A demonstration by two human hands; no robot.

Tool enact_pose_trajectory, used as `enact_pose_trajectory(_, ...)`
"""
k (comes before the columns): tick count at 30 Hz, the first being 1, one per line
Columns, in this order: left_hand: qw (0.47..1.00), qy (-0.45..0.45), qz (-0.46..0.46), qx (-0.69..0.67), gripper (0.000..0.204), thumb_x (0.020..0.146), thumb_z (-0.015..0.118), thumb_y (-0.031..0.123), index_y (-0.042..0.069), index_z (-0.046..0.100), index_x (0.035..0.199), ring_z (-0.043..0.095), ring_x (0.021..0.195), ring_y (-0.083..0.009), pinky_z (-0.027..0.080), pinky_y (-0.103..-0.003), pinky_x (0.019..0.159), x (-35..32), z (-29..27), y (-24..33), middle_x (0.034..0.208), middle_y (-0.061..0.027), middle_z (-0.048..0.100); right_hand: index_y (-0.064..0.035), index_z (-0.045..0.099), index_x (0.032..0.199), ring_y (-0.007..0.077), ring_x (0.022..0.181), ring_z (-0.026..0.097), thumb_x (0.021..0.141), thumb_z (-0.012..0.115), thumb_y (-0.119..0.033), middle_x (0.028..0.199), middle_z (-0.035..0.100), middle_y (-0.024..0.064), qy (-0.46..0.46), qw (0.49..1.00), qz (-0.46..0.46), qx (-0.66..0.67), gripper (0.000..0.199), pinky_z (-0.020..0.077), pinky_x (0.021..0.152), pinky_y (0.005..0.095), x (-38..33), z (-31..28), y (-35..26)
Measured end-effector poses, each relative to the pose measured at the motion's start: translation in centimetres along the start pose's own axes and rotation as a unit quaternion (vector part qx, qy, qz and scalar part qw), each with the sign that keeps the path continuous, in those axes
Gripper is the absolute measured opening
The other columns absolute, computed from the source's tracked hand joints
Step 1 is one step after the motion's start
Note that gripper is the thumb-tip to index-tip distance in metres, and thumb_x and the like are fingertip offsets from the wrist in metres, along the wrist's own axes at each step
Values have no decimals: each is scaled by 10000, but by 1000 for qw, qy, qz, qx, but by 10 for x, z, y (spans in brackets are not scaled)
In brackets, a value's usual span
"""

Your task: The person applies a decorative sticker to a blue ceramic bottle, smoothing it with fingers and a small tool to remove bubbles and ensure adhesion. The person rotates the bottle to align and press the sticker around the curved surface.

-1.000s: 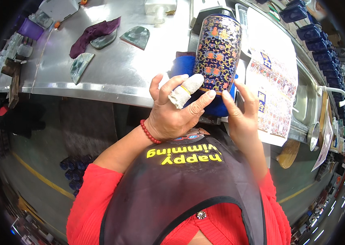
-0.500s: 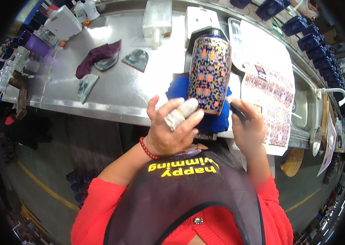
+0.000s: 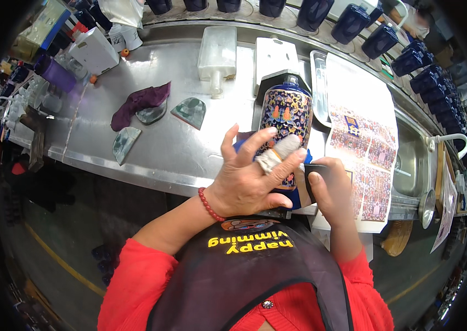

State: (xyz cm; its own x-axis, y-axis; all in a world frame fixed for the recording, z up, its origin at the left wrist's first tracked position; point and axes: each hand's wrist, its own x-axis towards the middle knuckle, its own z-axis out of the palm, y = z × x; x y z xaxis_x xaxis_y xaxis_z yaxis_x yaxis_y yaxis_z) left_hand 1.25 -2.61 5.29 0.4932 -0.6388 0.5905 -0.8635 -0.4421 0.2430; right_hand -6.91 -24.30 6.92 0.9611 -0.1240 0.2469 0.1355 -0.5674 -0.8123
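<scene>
A dark blue bottle with a colourful floral pattern lies on a blue cloth at the counter's front edge, its neck pointing away from me. My left hand spreads over its near part, fingers apart and one finger wrapped in pale cloth; whether the fingertips press on it is hard to tell. In my right hand is a flat black scraper, held against or close beside the bottle's right side. To the right lies a large sheet of patterned decals, partly bare white.
On the steel counter lie green-grey curved pieces and a purple cloth. Behind stand a clear bottle, a white block and a metal tray. Dark blue bottles line the back; a sink is at right.
My left hand has moved up and right over the bottle's lower part. The right hand has brought the scraper lower, by the bottle's near end. The view has tilted, showing more blue bottles behind.
</scene>
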Motion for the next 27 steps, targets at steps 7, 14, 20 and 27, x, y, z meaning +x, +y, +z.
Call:
enact_pose_trajectory(7, 997, -25, -64, 27, 810, 974, 354, 749, 133, 610, 1434, 365, 1418, -330, 32, -606, 1193, 22, -6, -8, 1328, -60, 679, -9, 623, 1109, 216, 757, 667, 966, 688, -147, 885, 683, 121, -21, 999, 42, 8, 209, 524, 696, 333, 3, -4, -3)
enact_pose_trajectory(14, 999, -28, -34, 26, 764, 986, 366, 723, 167, 583, 1464, 362, 1427, -324, 24, -607, 1195, 45, 1, -7, 1329, -52, 680, -11, 621, 1112, 222, 752, 663, 972, 686, -158, 907, 677, 125, -22, 1000, 18, 1, 213, 519, 687, 345, 4, -3, -2)
enact_pose_trajectory(20, 996, -8, -65, 57, 715, 993, 404, 697, 187, 596, 1455, 331, 1429, -330, 54, -611, 1187, 53, 0, -27, 1296, -79, 695, -14, 622, 1115, 225, 760, 660, 974, 691, -176, 896, 664, 122, -29, 998, 52, 29, 225, 512, 690, 349, 4, -4, -6)
enact_pose_trajectory(27, 997, 9, -73, 24, 692, 967, 458, 693, 189, 631, 1410, 353, 1356, -324, 71, -629, 1163, 53, 3, -30, 1269, -99, 657, -15, 618, 1123, 250, 752, 658, 973, 695, -188, 894, 663, 133, -25, 999, 22, 12, 242, 508, 690, 351, 5, -2, -1)
